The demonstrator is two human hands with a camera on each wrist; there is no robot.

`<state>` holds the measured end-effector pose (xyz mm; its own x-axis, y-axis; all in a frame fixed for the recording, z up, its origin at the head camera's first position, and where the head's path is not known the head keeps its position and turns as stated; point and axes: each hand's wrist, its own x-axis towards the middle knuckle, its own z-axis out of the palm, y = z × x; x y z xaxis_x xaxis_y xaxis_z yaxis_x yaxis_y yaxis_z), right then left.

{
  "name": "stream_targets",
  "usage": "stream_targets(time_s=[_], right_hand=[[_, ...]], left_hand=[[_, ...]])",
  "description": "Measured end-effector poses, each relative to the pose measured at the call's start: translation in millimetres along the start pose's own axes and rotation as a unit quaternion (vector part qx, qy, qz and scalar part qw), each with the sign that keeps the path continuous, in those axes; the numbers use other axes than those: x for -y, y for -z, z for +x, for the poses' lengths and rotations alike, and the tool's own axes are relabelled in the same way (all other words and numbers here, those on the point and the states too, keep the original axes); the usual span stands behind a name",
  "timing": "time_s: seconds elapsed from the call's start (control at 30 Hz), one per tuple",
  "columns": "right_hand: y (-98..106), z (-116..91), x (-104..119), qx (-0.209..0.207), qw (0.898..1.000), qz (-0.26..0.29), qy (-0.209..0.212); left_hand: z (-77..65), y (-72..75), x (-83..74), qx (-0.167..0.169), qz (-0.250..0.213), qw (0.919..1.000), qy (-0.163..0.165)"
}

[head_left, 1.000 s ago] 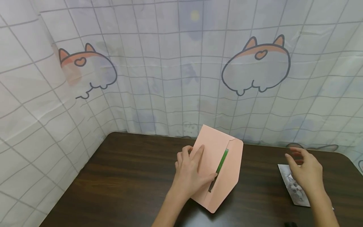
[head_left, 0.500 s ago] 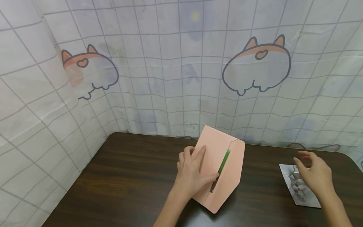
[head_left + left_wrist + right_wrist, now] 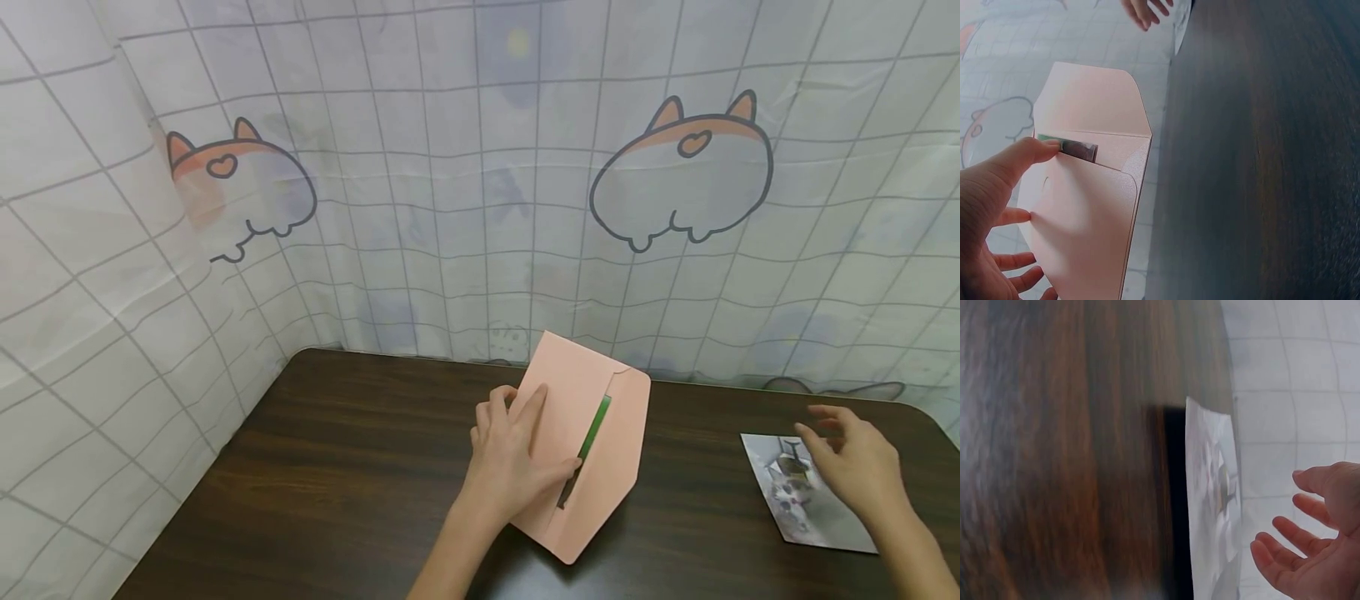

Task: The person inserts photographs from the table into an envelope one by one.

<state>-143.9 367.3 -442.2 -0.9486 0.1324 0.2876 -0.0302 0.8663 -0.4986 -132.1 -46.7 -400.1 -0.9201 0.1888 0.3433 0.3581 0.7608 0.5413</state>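
Observation:
A pale pink envelope [image 3: 622, 467] lies tilted on the table with its flap folded back. From its pocket shows a narrow strip of a green and dark card [image 3: 596, 427]. My left hand [image 3: 506, 458] rests on the envelope with fingers spread; in the left wrist view the thumb [image 3: 1029, 153] touches the card's edge at the pocket's mouth. At the right, my right hand [image 3: 858, 458] hovers beside and partly over a printed picture card [image 3: 787, 500] with a grey-white animal on it. The right wrist view has the fingers [image 3: 1297, 537] loosely bent, apart from the picture card [image 3: 1213, 506], holding nothing.
The dark wooden table [image 3: 315, 467] reaches a white grid-patterned curtain [image 3: 450, 208] at its back and left. Cartoon animals are printed on the curtain. Its hem meets the table's far edge.
My right hand has moved right, uncovering more of the picture card. The left hand and envelope keep their relative position; the head view has shifted slightly.

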Motion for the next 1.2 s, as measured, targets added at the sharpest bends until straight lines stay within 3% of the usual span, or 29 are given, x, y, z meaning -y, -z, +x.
stream_targets(time_s=[1.2], right_hand=[[8.8, 8.0, -44.7, 0.096, 0.995, -0.040, -0.004]], left_hand=[[-0.7, 0.1, -0.1, 0.006, 0.006, 0.9999, -0.006]])
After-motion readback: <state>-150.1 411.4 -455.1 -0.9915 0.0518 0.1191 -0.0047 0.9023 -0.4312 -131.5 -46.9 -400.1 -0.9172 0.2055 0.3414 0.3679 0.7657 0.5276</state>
